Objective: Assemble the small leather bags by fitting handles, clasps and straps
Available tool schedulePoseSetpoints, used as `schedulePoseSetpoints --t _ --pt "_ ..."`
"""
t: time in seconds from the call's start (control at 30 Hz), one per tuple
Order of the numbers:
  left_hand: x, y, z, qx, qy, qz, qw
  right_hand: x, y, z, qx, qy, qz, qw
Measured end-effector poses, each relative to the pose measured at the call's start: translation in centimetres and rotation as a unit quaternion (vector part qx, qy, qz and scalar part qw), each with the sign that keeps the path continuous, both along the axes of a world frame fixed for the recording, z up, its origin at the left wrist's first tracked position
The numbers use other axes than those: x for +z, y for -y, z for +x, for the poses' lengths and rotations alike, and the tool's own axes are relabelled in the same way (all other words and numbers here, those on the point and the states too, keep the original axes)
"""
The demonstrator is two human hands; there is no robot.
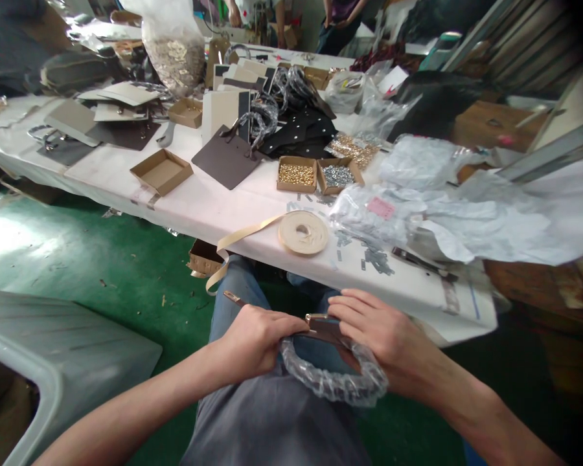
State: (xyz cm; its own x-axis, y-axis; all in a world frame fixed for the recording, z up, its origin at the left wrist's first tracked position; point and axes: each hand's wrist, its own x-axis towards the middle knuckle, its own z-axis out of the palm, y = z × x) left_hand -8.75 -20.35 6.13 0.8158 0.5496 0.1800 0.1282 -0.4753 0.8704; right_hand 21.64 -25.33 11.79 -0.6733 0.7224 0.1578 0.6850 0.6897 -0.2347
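Above my lap, both hands are on a bag handle (320,382) wrapped in clear plastic, its loop curving toward me. My left hand (257,336) is closed at the handle's left end, thumb and fingers pinched near a small metal fitting. A dark strap end with a metal tip (233,298) sticks out past its knuckles. My right hand (372,327) is wrapped round the other end, with its fingers bent over a dark flat piece (325,329) that lies between the hands. What sits under the fingers is hidden.
On the white-covered table (233,207) lie a ribbon roll (304,233), a box of gold fittings (296,173), a box of silver fittings (339,176), a dark bag panel (226,157) and plastic bags (418,213). A grey bin (68,356) stands left. Other people stand behind.
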Motion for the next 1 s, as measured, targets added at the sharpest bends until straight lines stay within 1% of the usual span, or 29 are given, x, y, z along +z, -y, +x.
schedulePoseSetpoints --t 0.03,0.13,0.17,0.2,0.27,0.33,0.37,0.43,0.53,0.57,0.63,0.8,0.9,1.0 --pt "-0.2 0.1 0.0 0.004 -0.009 0.0 1.0 0.1 -0.2 0.2 -0.02 0.016 0.005 1.0" --pt "-0.6 0.2 -0.2 0.009 -0.025 0.001 1.0 0.2 -0.3 0.7 -0.109 0.054 0.026 0.992" --pt "-0.6 0.1 -0.2 0.013 -0.027 0.002 1.0 0.1 -0.2 0.8 -0.124 0.055 0.032 0.99" --pt "-0.6 0.1 -0.2 0.017 -0.027 0.003 0.999 0.0 0.0 0.9 -0.122 0.049 0.036 0.991" --pt "-0.4 -0.1 -0.3 0.023 -0.023 0.005 0.999 -0.5 0.5 1.0 -0.083 0.024 0.022 0.996" --pt "-0.1 -0.1 -0.1 0.02 -0.018 0.006 1.0 -1.0 1.0 0.9 -0.053 -0.017 -0.016 0.998" --pt "-0.1 0.0 -0.1 0.017 -0.018 0.006 1.0 -1.2 1.2 0.7 -0.053 -0.045 -0.042 0.997" --pt "-0.1 0.1 0.2 0.013 -0.021 0.005 1.0 -1.5 1.4 0.2 -0.065 -0.12 -0.103 0.985" --pt "-0.3 0.4 0.4 0.022 -0.025 -0.011 0.999 -1.6 1.4 -0.8 -0.067 -0.25 -0.169 0.951" --pt "-0.4 0.5 0.4 0.027 -0.027 -0.022 0.999 -1.7 1.3 -1.1 -0.071 -0.277 -0.182 0.941" --pt "-0.4 0.7 0.5 0.038 -0.034 -0.056 0.997 -1.9 1.4 -1.5 -0.095 -0.299 -0.203 0.928" --pt "0.0 0.6 1.1 0.066 -0.041 -0.189 0.979 -1.8 1.0 -1.3 -0.163 -0.264 -0.269 0.912" --pt "-0.1 0.1 1.9 0.081 -0.05 -0.258 0.962 -1.2 0.0 -0.8 -0.183 -0.238 -0.288 0.909" --pt "-0.7 -0.4 2.9 0.09 -0.04 -0.295 0.95 -1.3 -1.1 -0.4 -0.201 -0.219 -0.275 0.914"
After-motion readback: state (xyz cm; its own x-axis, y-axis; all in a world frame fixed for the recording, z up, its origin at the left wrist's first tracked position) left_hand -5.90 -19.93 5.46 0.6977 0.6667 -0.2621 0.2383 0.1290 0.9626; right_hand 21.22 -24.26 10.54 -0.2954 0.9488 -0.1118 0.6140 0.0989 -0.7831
